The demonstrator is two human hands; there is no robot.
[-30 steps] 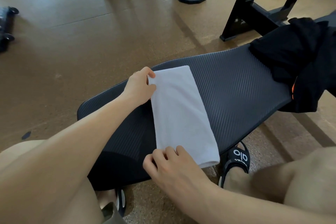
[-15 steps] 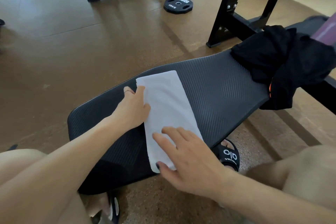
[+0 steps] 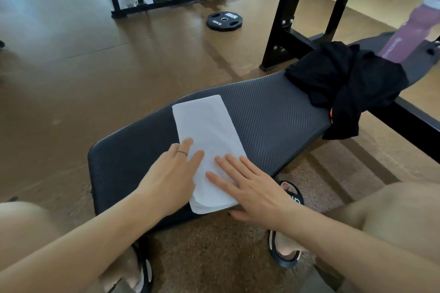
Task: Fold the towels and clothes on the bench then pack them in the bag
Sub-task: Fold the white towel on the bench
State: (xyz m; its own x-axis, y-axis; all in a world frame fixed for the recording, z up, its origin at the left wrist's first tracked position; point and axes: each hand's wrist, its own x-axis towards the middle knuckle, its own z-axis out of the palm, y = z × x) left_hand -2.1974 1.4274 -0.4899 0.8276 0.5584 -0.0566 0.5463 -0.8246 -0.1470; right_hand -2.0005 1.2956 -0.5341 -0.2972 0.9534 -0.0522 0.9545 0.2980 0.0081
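I'm pressing both hands flat, fingers spread: left hand (image 3: 175, 173) on the near left edge, right hand (image 3: 250, 188) on the near right part of the folded white terry towel (image 3: 207, 131). Its long axis is running away from me across the ribbed black padded counter (image 3: 273, 116), so I'm guessing a far-to-near fold is coming. The crumpled black clothes (image 3: 345, 81) are sitting far right.

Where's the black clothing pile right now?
Head view, right side: the black clothing lies bunched on the far end of the bench, draping over its near edge, apart from the white towel.
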